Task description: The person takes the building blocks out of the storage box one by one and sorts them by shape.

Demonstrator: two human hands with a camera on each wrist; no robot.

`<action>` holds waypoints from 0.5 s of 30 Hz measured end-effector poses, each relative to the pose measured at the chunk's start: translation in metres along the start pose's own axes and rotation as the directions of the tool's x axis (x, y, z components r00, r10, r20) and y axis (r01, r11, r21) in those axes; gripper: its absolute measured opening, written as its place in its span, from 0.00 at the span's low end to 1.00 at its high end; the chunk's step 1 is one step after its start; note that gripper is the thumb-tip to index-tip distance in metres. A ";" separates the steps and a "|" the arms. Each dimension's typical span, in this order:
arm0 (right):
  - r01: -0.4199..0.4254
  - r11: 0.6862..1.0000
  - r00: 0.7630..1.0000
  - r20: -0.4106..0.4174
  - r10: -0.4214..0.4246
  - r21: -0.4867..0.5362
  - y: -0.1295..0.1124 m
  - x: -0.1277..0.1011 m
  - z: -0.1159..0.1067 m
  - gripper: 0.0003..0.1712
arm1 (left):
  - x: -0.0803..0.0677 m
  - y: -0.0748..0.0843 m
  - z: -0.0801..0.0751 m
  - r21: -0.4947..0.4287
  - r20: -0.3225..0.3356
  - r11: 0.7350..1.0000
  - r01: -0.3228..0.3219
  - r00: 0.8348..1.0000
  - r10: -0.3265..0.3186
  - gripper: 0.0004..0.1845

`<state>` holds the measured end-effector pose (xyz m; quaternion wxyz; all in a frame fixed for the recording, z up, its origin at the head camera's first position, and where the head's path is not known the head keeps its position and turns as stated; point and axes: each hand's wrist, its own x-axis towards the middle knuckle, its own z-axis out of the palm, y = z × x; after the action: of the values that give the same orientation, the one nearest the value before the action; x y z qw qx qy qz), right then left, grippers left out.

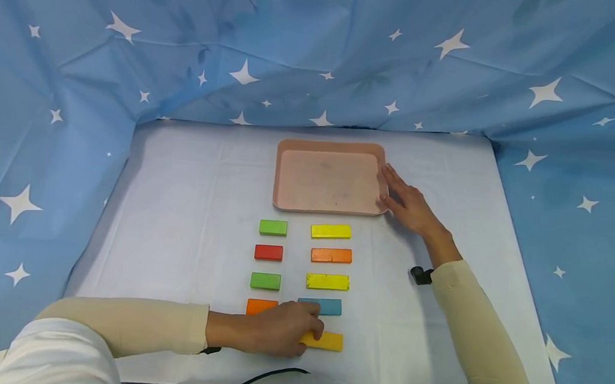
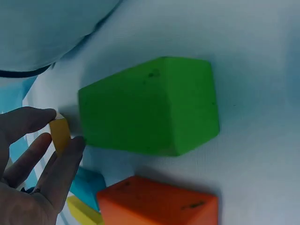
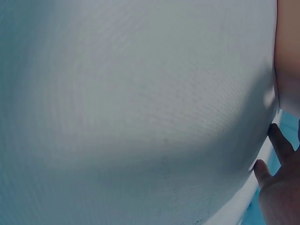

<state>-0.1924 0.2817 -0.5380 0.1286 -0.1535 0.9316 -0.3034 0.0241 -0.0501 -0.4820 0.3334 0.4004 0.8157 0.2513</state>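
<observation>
At the front of the table, my left hand [image 1: 283, 329] pinches the near end of a golden-yellow wooden block [image 1: 330, 341]. The left wrist view shows the thumb and fingertips on either side of that block's end. Directly behind it lies a blue block [image 1: 329, 306], partly covered by the hand. A green block [image 2: 140, 108] fills the middle of the left wrist view; my forearm hides it from the head view. Farther back, my right hand [image 1: 413, 207] touches the right rim of a pinkish-tan tray [image 1: 333, 147], fingers extended. Nothing lies in the tray.
Two columns of blocks run toward the tray. The left has green [image 1: 273, 228], red [image 1: 268, 253], green [image 1: 265, 281] and orange [image 1: 262, 306] ones. The right has yellow [image 1: 331, 231], orange [image 1: 331, 255] and yellow [image 1: 327, 281] ones. A star-patterned blue curtain [image 1: 297, 46] surrounds the white tabletop [image 1: 187, 206].
</observation>
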 end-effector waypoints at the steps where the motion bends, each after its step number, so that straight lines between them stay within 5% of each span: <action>1: 0.000 1.000 1.000 0.002 0.000 -0.002 0.000 0.000 0.000 0.42 | 0.001 -0.001 0.002 0.010 0.007 1.000 0.002 1.000 -0.002 0.12; 15: -0.018 1.000 1.000 -0.001 0.018 -0.006 -0.001 0.000 0.000 0.42 | 0.007 0.001 0.012 0.127 0.037 0.992 -0.012 0.999 0.008 0.13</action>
<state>-0.1920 0.2811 -0.5370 0.1305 -0.1453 0.9340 -0.2993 0.0305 -0.0423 -0.4919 0.3208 0.4294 0.8218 0.1932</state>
